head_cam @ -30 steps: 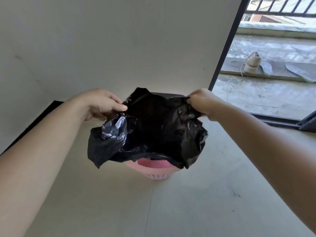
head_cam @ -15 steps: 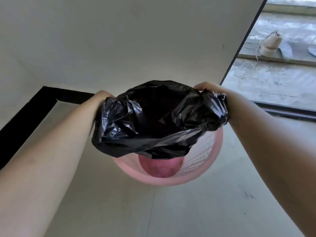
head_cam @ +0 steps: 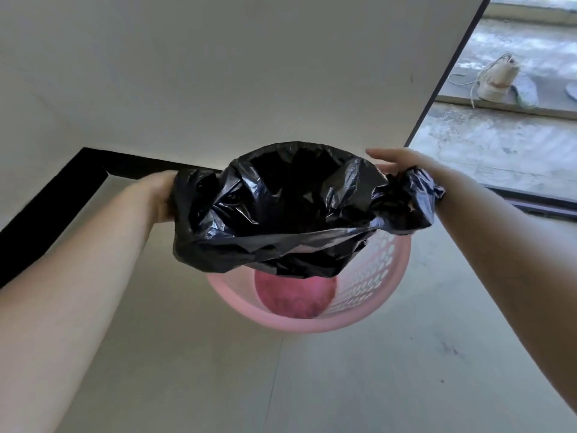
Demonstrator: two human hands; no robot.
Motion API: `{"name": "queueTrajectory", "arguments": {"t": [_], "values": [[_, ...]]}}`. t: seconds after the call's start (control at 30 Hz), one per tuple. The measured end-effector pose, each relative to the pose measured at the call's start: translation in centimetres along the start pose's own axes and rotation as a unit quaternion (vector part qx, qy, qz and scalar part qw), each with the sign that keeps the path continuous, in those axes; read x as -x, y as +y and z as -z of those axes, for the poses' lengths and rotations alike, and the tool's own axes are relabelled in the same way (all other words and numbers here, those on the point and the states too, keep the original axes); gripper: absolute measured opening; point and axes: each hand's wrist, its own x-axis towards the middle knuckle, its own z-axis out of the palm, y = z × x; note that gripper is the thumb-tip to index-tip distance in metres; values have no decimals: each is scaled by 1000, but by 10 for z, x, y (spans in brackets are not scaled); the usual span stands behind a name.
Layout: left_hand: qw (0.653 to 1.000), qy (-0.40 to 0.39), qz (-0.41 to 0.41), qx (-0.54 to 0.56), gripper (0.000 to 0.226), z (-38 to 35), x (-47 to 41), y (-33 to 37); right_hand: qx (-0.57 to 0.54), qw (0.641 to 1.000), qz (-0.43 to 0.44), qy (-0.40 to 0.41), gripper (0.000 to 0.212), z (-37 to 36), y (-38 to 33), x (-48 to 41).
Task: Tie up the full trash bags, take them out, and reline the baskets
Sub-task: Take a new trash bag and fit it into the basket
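Observation:
A black trash bag [head_cam: 290, 210] hangs with its mouth spread wide over a pink perforated basket [head_cam: 368, 276] that stands on the floor by the wall. The bag's far edge lies over the basket's far rim; the near edge sits above the opening, and the basket's pink bottom shows below it. My left hand [head_cam: 164, 198] grips the bag's left edge, mostly hidden behind the plastic. My right hand [head_cam: 396, 162] holds the bag's right edge at the basket's rim, with bunched plastic draped over the wrist.
A white wall [head_cam: 249, 73] with a black baseboard [head_cam: 56, 195] stands right behind the basket. To the right is a doorway with a dark sliding track [head_cam: 530, 204]. A shoe with loose laces [head_cam: 496, 78] and insoles lie on the concrete outside.
Both hands have lowered the opened bag from above the basket down onto it and pulled its mouth wider. The view has tilted down and closer.

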Motion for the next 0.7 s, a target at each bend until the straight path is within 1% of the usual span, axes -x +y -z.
{"name": "queueTrajectory", "arguments": {"t": [0.03,0.07,0.1,0.13,0.17,0.2,0.23,0.27,0.3,0.33,0.37,0.4,0.43,0.47,0.5,0.53,0.57,0.6,0.63,0.7], "values": [[1000,7,-7,5,14,-1,10,7,-26,999,-14,25,74,2,-1,11],[998,45,-43,-25,13,-1,16,15,-8,999,-19,45,73,3,-3,19],[987,110,-104,-62,16,0,21,25,44,996,-15,78,62,2,-7,23],[953,202,-190,-119,20,2,24,34,114,986,2,124,49,-1,-12,24],[905,272,-280,-168,23,3,33,45,176,966,50,183,40,-6,-15,27],[858,307,-355,-207,25,1,44,55,222,941,105,234,35,-11,-20,28],[831,301,-405,-234,27,-3,56,64,257,918,150,263,34,-18,-23,33],[818,275,-437,-256,28,-10,66,70,292,899,178,275,35,-24,-25,39],[810,244,-447,-291,29,-18,75,70,330,881,193,279,37,-31,-27,44],[804,212,-429,-352,32,-27,80,63,374,865,191,274,40,-36,-26,50],[803,176,-380,-423,41,-35,81,50,416,853,172,266,44,-39,-22,54],[812,136,-308,-477,55,-39,84,33,458,842,136,249,50,-41,-16,58],[832,101,-234,-493,67,-39,87,16,490,836,95,228,56,-41,-8,61],[865,64,-173,-467,74,-36,91,-1,505,835,59,208,60,-41,3,65],[901,32,-134,-412,76,-32,94,-17,501,844,38,189,61,-41,15,69],[926,11,-106,-361,74,-28,97,-30,473,864,32,171,59,-42,28,72],[939,8,-95,-332,69,-25,97,-42,423,890,40,163,57,-45,39,75],[942,25,-101,-320,62,-24,95,-50,372,912,51,166,56,-48,48,77],[939,57,-121,-317,55,-26,91,-55,333,923,68,179,57,-51,55,77],[929,137,-162,-302,46,-34,81,-55,281,930,103,212,56,-56,61,72]]}}
